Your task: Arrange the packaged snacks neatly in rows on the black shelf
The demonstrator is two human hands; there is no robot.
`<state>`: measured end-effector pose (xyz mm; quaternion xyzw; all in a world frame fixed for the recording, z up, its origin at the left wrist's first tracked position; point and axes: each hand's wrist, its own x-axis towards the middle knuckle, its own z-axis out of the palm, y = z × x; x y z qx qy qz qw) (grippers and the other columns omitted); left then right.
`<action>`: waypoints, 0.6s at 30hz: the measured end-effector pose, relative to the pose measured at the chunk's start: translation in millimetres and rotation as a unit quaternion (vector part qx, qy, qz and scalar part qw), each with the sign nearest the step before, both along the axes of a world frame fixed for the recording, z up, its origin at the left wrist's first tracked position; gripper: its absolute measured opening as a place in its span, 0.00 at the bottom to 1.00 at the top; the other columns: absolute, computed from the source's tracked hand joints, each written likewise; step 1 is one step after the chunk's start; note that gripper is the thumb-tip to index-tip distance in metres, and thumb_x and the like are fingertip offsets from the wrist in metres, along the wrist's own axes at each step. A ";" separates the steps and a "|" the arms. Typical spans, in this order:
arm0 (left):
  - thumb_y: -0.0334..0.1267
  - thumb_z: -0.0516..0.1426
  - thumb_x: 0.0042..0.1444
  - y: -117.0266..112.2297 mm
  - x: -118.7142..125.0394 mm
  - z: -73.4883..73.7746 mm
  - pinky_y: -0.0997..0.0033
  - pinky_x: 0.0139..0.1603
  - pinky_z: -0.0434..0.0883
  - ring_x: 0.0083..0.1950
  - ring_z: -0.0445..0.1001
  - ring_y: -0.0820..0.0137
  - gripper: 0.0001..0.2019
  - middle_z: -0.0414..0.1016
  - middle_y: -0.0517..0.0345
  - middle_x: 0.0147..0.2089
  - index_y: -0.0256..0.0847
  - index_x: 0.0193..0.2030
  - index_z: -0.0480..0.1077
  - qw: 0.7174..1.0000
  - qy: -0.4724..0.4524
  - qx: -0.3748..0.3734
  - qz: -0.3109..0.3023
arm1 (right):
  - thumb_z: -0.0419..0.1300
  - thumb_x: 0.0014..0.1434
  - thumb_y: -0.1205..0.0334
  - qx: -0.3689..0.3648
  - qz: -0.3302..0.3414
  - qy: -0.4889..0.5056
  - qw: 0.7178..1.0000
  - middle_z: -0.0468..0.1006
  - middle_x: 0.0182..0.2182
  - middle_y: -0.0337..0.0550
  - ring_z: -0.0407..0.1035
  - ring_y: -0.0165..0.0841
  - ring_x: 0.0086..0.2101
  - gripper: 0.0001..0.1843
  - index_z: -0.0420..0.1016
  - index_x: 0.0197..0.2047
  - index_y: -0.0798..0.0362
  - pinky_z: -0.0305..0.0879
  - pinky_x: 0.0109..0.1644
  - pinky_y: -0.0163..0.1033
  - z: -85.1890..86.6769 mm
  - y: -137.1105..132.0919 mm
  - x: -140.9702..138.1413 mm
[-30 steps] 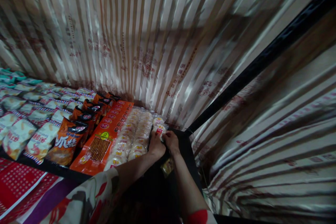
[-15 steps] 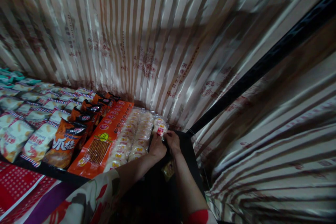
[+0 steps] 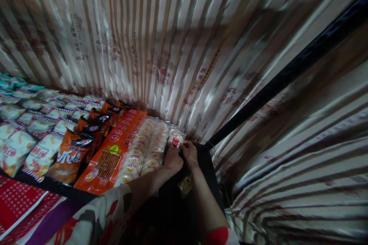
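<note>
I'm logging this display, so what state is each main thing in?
Left hand: bent, fingers at the white pack; grip unclear
Right hand: bent, fingers at its right side; grip unclear
White pack: near end partly hidden
White-pack rows: wrapped, side by side
Orange packet: lying flat
Front orange-black bag: puffed
Curtain: hanging in folds

since a second ago the left hand (image 3: 173,158) and right hand (image 3: 189,154) have shifted slightly rightward in view; the white packet's (image 3: 176,133) red label (image 3: 175,142) sits a touch higher; the black pole (image 3: 287,77) crosses lower at right
</note>
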<state>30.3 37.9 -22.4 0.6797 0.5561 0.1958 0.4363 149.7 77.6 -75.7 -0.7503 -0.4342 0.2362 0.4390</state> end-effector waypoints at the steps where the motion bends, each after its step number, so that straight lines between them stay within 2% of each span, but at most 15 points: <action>1: 0.23 0.48 0.55 0.6 0.0 -0.5 0.70 0.69 0.49 0.70 0.50 0.62 0.26 0.48 0.39 0.70 0.28 0.62 0.60 1.000 0.004 0.000 0.002 | 0.57 0.44 0.57 0.001 0.000 -0.001 1.000 0.79 0.28 0.38 0.72 0.33 0.30 0.11 0.73 0.32 0.51 0.67 0.36 0.35 -0.6 0.6 -0.8; 5: 0.23 0.49 0.54 2.9 0.0 -3.3 0.69 0.69 0.48 0.70 0.48 0.63 0.27 0.50 0.42 0.70 0.31 0.63 0.60 1.000 0.015 0.000 0.005 | 0.57 0.45 0.57 0.004 0.000 -0.004 1.000 0.78 0.27 0.38 0.72 0.33 0.30 0.10 0.72 0.31 0.51 0.67 0.37 0.35 -1.9 2.5 -3.0; 8: 0.23 0.49 0.54 4.3 0.2 -5.5 0.70 0.69 0.47 0.71 0.47 0.63 0.26 0.50 0.41 0.69 0.29 0.61 0.61 1.000 0.017 0.000 0.014 | 0.57 0.44 0.57 0.001 0.003 -0.009 1.000 0.78 0.27 0.38 0.73 0.33 0.29 0.09 0.72 0.30 0.50 0.67 0.37 0.36 -2.0 3.3 -3.7; 15: 0.22 0.49 0.53 8.3 0.7 -11.9 0.71 0.68 0.50 0.69 0.52 0.65 0.24 0.57 0.46 0.67 0.33 0.57 0.66 1.000 0.019 0.019 0.010 | 0.57 0.46 0.58 -0.007 -0.004 -0.025 1.000 0.79 0.28 0.38 0.73 0.33 0.31 0.09 0.72 0.33 0.49 0.67 0.39 0.36 -1.9 5.0 -5.7; 18: 0.23 0.49 0.53 9.3 0.4 -13.7 0.72 0.68 0.49 0.69 0.51 0.64 0.24 0.57 0.43 0.67 0.31 0.59 0.64 0.999 0.027 0.025 0.011 | 0.57 0.46 0.59 -0.011 -0.005 -0.031 0.999 0.78 0.28 0.38 0.73 0.33 0.31 0.09 0.72 0.33 0.49 0.67 0.40 0.36 -1.3 6.1 -6.7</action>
